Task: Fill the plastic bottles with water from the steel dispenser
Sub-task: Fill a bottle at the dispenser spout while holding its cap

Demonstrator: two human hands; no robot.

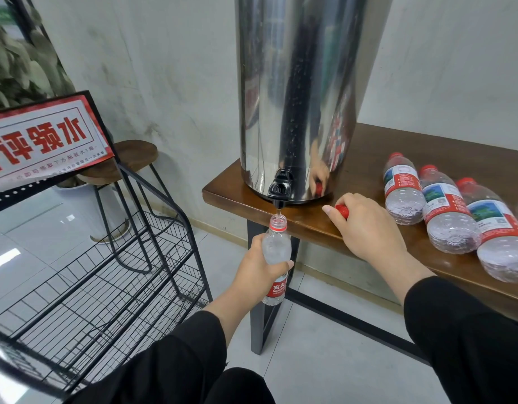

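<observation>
A tall steel dispenser (295,91) stands at the left end of a brown wooden table (365,176). Its black tap (279,190) juts over the table's edge, and a thin stream of water runs down from it. My left hand (259,272) grips an uncapped plastic bottle (276,249) upright, its mouth directly under the tap. My right hand (368,225) rests on the tabletop and holds a red cap (343,211) between its fingers. Several capped empty bottles (447,217) lie on their sides on the table to the right.
A black wire rack (111,275) with a red and white sign (41,138) stands on the left. Behind it are a dark wooden stool (126,161) and a potted plant (21,65). The floor is light tile.
</observation>
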